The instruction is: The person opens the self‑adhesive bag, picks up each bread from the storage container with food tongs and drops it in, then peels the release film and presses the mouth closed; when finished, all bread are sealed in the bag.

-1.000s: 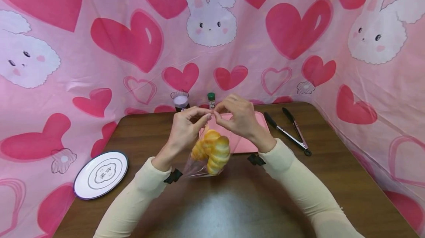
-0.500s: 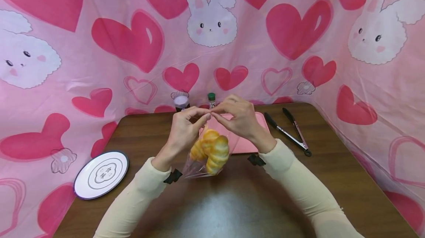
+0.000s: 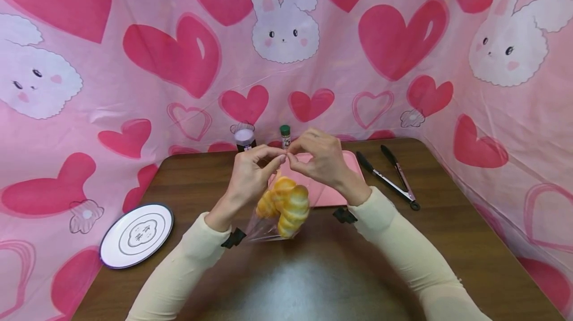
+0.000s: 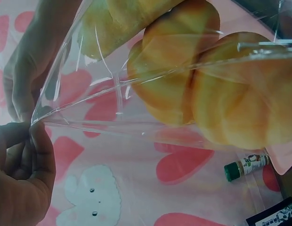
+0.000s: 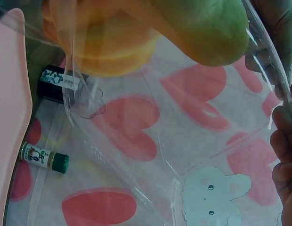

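Observation:
A golden croissant (image 3: 293,206) hangs inside a clear plastic bag (image 3: 261,229) over the table. My left hand (image 3: 250,174) pinches the gathered top of the bag between thumb and forefinger. Right against those fingertips, my right hand (image 3: 320,159) pinches the same spot from the other side. From the left wrist, the bag (image 4: 85,101) is seen drawn to a point at the fingers, with the bread's ridged segments (image 4: 169,84) showing through the film. In the right wrist view the bag's edge (image 5: 261,52) runs up to the fingers at the right.
Behind the hands lies a pink tray (image 3: 340,191), with a green-capped bottle (image 3: 285,137) and a dark jar with a pale lid (image 3: 244,139) farther back. Black-tipped tongs (image 3: 391,181) rest at the right. A white plate (image 3: 136,236) sits by the left table edge.
Both hands stay almost in place, their fingertips shifting slightly against each other. The bag with the croissant sways a little and hangs marginally lower.

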Demonstrator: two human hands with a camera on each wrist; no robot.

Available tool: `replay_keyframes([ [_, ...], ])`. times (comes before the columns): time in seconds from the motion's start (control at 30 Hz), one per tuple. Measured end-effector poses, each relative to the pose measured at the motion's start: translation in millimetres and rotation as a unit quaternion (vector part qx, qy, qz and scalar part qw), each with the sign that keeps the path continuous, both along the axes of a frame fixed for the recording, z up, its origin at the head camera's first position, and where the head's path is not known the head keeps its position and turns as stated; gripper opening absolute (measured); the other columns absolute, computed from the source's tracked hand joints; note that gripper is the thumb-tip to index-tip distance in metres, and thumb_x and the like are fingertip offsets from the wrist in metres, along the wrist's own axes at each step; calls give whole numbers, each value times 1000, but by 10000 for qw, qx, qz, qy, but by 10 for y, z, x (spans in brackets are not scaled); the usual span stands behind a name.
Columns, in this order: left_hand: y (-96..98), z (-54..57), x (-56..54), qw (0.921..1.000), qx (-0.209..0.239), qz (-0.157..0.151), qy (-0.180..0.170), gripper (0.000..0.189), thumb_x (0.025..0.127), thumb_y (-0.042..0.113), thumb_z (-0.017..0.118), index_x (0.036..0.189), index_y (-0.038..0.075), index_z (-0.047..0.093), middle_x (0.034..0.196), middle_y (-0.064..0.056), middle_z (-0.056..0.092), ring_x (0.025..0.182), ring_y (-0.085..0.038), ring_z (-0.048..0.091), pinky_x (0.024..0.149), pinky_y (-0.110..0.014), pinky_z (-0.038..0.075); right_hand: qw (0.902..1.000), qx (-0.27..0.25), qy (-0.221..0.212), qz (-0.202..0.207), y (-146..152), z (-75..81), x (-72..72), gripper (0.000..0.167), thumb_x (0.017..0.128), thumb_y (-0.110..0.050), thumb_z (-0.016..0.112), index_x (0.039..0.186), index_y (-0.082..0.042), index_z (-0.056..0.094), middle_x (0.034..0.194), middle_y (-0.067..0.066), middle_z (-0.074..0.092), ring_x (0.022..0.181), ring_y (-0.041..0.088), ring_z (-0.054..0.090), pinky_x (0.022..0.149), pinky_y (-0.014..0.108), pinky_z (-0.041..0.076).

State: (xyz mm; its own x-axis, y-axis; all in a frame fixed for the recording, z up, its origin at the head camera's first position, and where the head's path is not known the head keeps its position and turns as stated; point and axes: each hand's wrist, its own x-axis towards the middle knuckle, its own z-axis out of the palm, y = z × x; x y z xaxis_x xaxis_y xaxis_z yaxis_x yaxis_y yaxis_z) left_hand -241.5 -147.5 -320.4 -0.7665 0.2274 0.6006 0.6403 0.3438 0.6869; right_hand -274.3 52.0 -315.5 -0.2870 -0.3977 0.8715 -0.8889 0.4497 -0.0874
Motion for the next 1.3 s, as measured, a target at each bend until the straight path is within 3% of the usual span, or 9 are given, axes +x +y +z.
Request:
replay_keyframes([
  [0.13,-1,9,10,9999,-5,-14,-117,13,90,15,74,101,11,79,86,-4,73,65,-25,63,58,-21,53,9998,-178,-57,-35,-7,9,-6,6,76,-13,77,79,-13,72,74,0,70,72,15,64,63,29,55],
  [0.3,2,14,6,9999,22,33,-124,13,89,13,75,102,10,78,89,-5,75,65,-20,64,60,-21,55,9989,-345,-317,-50,11,22,-9,6,77,-13,77,79,-12,72,74,0,70,72,16,65,63,31,56],
  [0.53,2,15,-1,9998,144,39,-153,16,91,16,74,105,11,78,91,-4,75,67,-21,67,62,-23,57,9986,-168,-499,48,31,10,-2,17,77,-20,82,89,-11,74,82,2,72,77,17,65,65,32,57],
  [0.67,1,21,3,9999,147,0,-84,16,90,15,74,105,11,79,89,-4,74,65,-22,66,60,-23,55,9991,-36,-416,-37,31,8,4,20,76,-20,84,92,-13,76,83,0,73,79,14,65,67,30,56],
  [0.9,-2,14,-12,9999,95,0,95,14,90,16,74,103,11,79,83,-2,71,61,-11,59,58,-22,53,9998,-58,-172,59,33,26,17,17,78,-20,84,93,-13,79,86,0,76,81,15,64,63,27,54],
  [1.03,2,19,-5,9999,91,37,108,14,90,14,74,102,10,79,85,-3,73,62,-11,60,60,-21,54,9998,-168,-32,111,25,24,19,16,75,-15,85,90,-11,80,83,0,76,78,15,64,60,26,52],
  [1.3,5,27,14,9997,70,209,91,14,90,15,75,102,10,79,91,-5,77,68,-11,63,65,-20,56,9993,-312,-211,-59,-8,4,11,11,78,-16,81,85,-9,76,78,3,73,73,18,66,64,29,55],
])
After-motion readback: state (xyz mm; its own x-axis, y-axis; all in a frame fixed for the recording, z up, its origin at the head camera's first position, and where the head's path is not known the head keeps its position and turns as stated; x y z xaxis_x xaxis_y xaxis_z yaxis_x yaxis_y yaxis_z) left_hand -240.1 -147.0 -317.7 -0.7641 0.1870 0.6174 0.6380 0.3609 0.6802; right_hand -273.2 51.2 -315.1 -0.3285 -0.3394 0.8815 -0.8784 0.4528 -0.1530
